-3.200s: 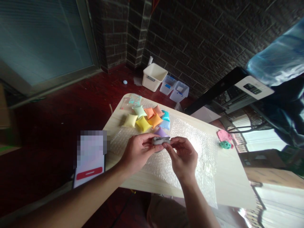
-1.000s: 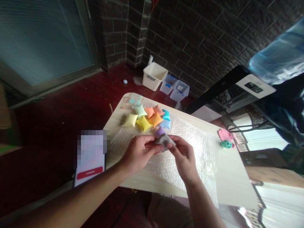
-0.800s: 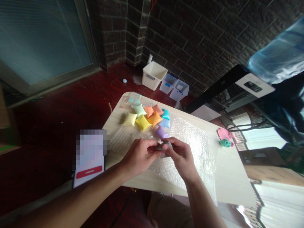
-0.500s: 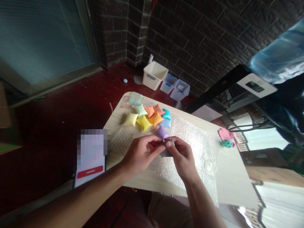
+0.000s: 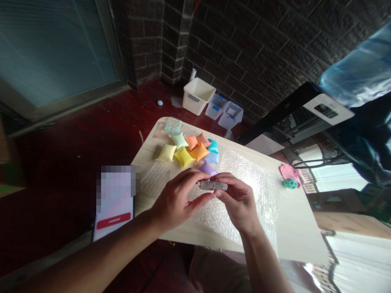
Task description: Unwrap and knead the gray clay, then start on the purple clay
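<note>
Between my two hands is a small grey piece of modelling clay (image 5: 213,185), held edge-on, long and flattish with small marks on its surface. My left hand (image 5: 177,199) curls around its left end, the thumb stretched along below it. My right hand (image 5: 240,199) pinches the right end, fingers behind and thumb in front. Just beyond the fingers lies a purple pillow-shaped packet (image 5: 207,167), partly hidden by them. Several more packets sit behind it, among them a yellow packet (image 5: 184,157), an orange packet (image 5: 200,151) and a pale green packet (image 5: 179,141).
Bubble wrap (image 5: 241,175) covers much of the wooden table (image 5: 301,228). Pink clay (image 5: 287,171) and a green piece (image 5: 289,183) lie at the right edge. A phone (image 5: 114,203) stands at the left. Beyond the table, a white bin (image 5: 197,101) and clear boxes (image 5: 230,116) rest on the floor.
The grey clay has been turned so that its long edge faces me. My hands have spread slightly apart, and the left thumb has moved below the clay.
</note>
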Demonstrator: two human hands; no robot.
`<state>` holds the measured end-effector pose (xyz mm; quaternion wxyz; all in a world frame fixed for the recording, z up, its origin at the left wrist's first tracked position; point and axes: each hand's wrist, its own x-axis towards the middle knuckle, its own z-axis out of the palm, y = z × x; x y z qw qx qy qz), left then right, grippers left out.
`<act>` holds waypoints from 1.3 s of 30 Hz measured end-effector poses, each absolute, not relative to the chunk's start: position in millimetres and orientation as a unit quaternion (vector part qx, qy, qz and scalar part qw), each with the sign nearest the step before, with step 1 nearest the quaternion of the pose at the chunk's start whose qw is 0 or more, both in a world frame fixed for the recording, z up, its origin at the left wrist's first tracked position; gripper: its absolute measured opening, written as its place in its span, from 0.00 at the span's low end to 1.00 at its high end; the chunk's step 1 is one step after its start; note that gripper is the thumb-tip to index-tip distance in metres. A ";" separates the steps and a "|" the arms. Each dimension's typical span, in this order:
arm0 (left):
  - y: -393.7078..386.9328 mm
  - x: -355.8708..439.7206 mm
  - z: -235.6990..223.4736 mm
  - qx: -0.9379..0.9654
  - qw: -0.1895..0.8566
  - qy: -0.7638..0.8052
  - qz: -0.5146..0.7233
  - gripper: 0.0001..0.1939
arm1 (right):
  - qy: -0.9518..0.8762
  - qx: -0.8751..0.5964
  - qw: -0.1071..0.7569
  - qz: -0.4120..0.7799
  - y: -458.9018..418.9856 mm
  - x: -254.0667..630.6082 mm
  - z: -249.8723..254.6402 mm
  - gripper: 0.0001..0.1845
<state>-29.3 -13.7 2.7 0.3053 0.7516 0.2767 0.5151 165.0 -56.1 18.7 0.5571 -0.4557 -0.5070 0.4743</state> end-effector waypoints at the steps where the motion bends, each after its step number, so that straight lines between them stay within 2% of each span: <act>1: -13.2 -29.2 2.9 0.752 0.309 0.271 0.515 0.12 | -0.507 -0.453 0.558 0.475 -56.5 165.5 18.7 0.14; 7: -11.1 -27.9 0.6 0.748 0.321 0.290 0.504 0.06 | -0.513 -0.456 0.542 0.485 -57.7 166.3 21.1 0.14; 13: -12.3 -29.1 1.1 0.744 0.339 0.313 0.483 0.06 | -0.486 -0.479 0.532 0.501 -57.8 164.0 20.9 0.12; 15: -12.9 -28.3 3.1 0.726 0.379 0.319 0.478 0.09 | -0.473 -0.488 0.537 0.500 -57.5 163.6 18.8 0.10; 18: -13.7 -24.7 4.5 0.670 0.484 0.321 0.463 0.19 | -0.444 -0.498 0.560 0.491 -56.4 163.3 14.7 0.11; 19: -13.9 -23.2 3.8 0.652 0.519 0.318 0.453 0.19 | -0.436 -0.500 0.567 0.488 -55.8 163.3 13.4 0.12; 22: -14.6 -20.3 -1.4 0.612 0.589 0.314 0.424 0.10 | -0.422 -0.509 0.575 0.482 -54.3 162.8 11.5 0.16; 25: -14.1 -20.9 -5.3 0.614 0.588 0.333 0.408 0.09 | -0.424 -0.518 0.567 0.480 -54.0 162.3 12.7 0.15; 30: -13.1 -23.6 -1.1 0.694 0.505 0.337 0.386 0.14 | -0.457 -0.530 0.521 0.489 -55.8 161.4 18.0 0.16; 32: -14.1 -23.1 0.6 0.707 0.500 0.333 0.374 0.15 | -0.466 -0.536 0.500 0.495 -56.0 160.1 18.9 0.13; 36: -17.1 -19.5 -3.4 0.653 0.576 0.331 0.363 0.10 | -0.443 -0.534 0.518 0.500 -55.0 156.7 16.6 0.09; 39: -16.6 -17.1 -10.7 0.594 0.638 0.309 0.380 0.14 | -0.421 -0.527 0.546 0.497 -54.3 155.7 13.2 0.09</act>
